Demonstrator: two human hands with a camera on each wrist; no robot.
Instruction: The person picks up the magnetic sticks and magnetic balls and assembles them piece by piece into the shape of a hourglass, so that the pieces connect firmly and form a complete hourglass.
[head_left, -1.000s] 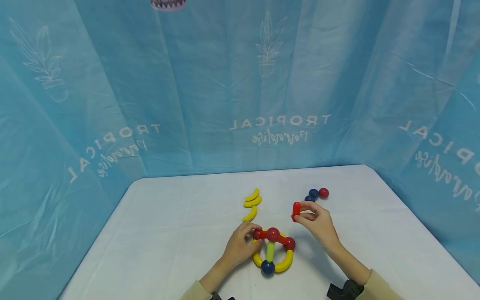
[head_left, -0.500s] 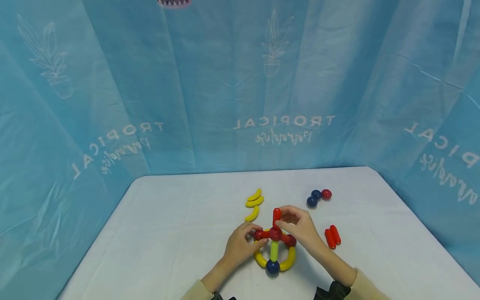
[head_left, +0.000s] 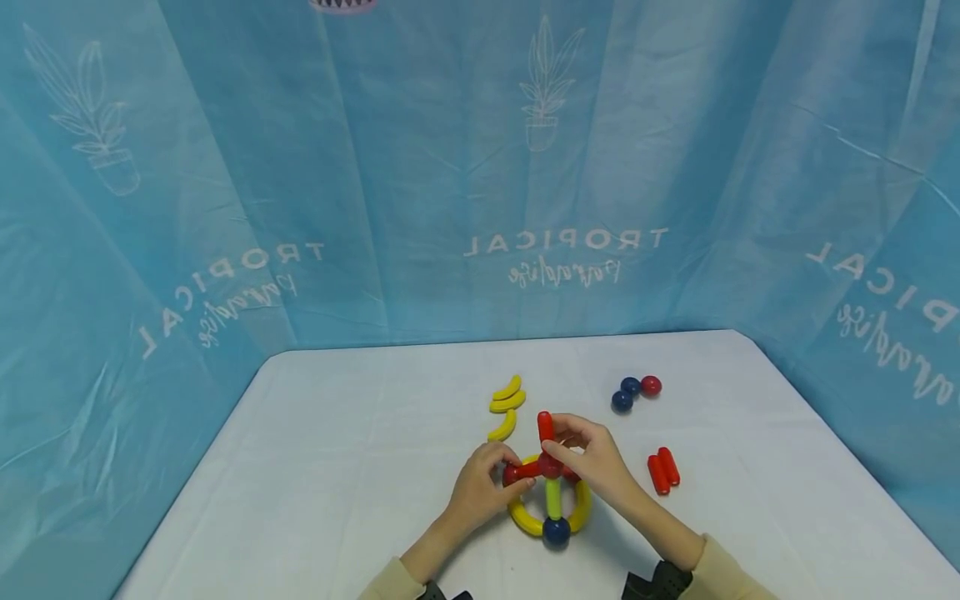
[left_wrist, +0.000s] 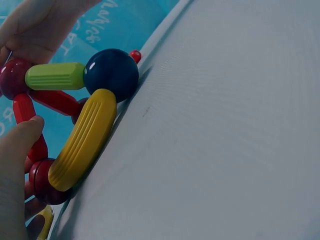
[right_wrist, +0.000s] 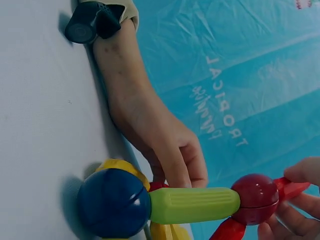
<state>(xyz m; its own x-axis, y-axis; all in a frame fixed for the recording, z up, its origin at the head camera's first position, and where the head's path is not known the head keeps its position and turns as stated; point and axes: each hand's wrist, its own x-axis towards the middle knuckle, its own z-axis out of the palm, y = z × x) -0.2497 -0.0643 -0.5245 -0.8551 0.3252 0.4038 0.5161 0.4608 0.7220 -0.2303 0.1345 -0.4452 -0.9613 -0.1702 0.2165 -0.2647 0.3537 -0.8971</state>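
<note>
Left hand (head_left: 480,492) grips the left side of the ball-and-rod frame (head_left: 553,498), which stands toward the near edge of the surface (head_left: 337,467). Right hand (head_left: 592,457) pinches an upright red rod (head_left: 545,427) against the frame's top red ball (head_left: 551,467). Two spare red rods (head_left: 658,473) lie toward the right edge. Step in hand, as judged: seating the upright rod. Next move calls for steady left support and a straight, gentle release.
</note>
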